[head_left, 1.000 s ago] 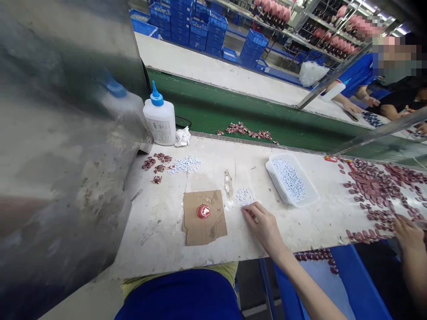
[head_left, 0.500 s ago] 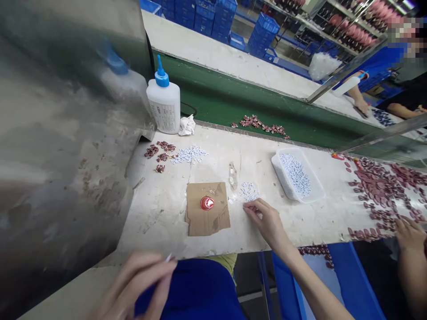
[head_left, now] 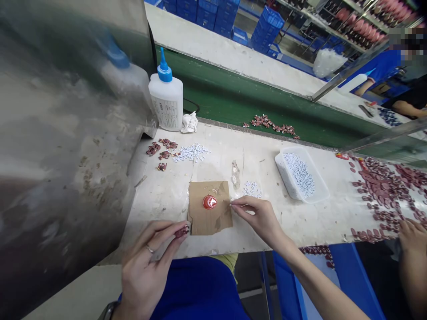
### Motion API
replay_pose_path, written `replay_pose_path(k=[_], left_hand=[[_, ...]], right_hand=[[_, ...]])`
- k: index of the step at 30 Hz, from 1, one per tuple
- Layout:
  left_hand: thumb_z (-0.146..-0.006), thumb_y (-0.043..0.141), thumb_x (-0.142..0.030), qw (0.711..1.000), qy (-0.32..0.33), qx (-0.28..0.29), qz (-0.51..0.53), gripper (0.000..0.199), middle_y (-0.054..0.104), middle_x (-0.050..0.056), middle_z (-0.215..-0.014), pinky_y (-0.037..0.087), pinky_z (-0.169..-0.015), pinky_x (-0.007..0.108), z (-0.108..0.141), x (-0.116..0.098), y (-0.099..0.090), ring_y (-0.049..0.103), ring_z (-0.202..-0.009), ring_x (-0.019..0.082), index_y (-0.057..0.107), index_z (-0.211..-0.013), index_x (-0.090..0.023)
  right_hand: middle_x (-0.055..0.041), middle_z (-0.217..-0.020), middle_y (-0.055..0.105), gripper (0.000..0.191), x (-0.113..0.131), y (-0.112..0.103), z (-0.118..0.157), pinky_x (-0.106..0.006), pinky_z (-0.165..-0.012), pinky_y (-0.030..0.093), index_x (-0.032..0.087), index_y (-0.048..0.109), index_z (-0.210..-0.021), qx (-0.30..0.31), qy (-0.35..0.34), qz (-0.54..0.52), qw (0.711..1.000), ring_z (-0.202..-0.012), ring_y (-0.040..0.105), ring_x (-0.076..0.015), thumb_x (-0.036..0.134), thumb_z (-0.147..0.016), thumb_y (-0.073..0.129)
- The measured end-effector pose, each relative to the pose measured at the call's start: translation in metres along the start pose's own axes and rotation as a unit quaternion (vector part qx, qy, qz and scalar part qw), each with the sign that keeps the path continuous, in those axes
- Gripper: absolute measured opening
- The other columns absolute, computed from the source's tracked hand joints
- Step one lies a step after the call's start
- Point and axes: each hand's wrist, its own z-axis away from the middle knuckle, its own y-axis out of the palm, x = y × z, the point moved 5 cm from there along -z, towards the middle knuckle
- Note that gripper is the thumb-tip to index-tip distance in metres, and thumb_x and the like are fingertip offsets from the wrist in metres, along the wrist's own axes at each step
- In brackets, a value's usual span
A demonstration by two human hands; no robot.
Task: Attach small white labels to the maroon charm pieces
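My left hand (head_left: pixel 151 253), closed in a pinch, holds a small dark-red piece (head_left: pixel 182 231) just left of the cardboard. Between the thumb and forefinger of my right hand (head_left: pixel 258 215) is a tiny white piece (head_left: pixel 231 204), close to the cardboard's right edge. The brown cardboard square (head_left: pixel 200 222) lies flat between both hands, with a glossy red blob (head_left: pixel 210 202) on it. A small scatter of white-and-blue bits (head_left: pixel 252 190) lies just beyond my right fingers. To the right stands a clear plastic tub (head_left: pixel 322 191) full of similar bits.
A white bottle with a blue nozzle (head_left: pixel 167 102) stands at the back left beside crumpled tissue (head_left: pixel 189 122). Dark-red assembled pieces (head_left: pixel 163 149) lie near it; more sit on the green belt (head_left: pixel 227 106). A metal housing (head_left: pixel 73 133) borders the left. A co-worker's hand (head_left: pixel 412 235) is at far right.
My left hand has risen from the table's front edge to the cardboard's left side, its dark-red piece now visible. My right hand has moved left from the white bits to the cardboard's right edge.
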Motion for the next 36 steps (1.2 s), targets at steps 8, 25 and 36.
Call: replay_pose_path(k=[8, 25, 36], left_hand=[[-0.094, 0.062, -0.005, 0.998, -0.062, -0.010, 0.004, 0.046, 0.067, -0.001, -0.112, 0.054, -0.102, 0.013, 0.004, 0.010, -0.005, 0.067, -0.103, 0.004, 0.065, -0.133, -0.030], [-0.085, 0.074, -0.003, 1.000, 0.002, -0.007, 0.027, 0.031, 0.073, -0.003, -0.103, 0.058, -0.093, 0.016, -0.008, -0.007, 0.005, 0.071, -0.094, 0.006, 0.070, -0.109, -0.023], [-0.086, 0.075, -0.011, 0.998, -0.030, 0.016, 0.057, 0.030, 0.075, -0.010, -0.106, 0.058, -0.094, 0.009, -0.007, -0.016, 0.017, 0.072, -0.093, 0.002, 0.072, -0.109, -0.030]], right_hand=[[-0.0037, -0.095, 0.078, 0.013, 0.036, 0.019, -0.019, -0.036, -0.075, 0.062, 0.026, 0.076, -0.099, 0.011, -0.074, -0.021, 0.997, -0.084, 0.074, -0.0207, 0.024, -0.099, 0.064], [-0.0021, -0.089, 0.076, 0.010, 0.058, 0.013, -0.010, -0.036, -0.073, 0.062, 0.028, 0.076, -0.092, -0.034, -0.042, -0.128, 0.990, -0.082, 0.072, -0.0195, 0.020, -0.093, 0.070], [-0.0001, -0.090, 0.078, 0.014, 0.096, 0.026, 0.008, -0.033, -0.072, 0.060, 0.028, 0.078, -0.096, 0.032, -0.023, -0.260, 0.965, -0.082, 0.072, -0.0167, 0.016, -0.093, 0.072]])
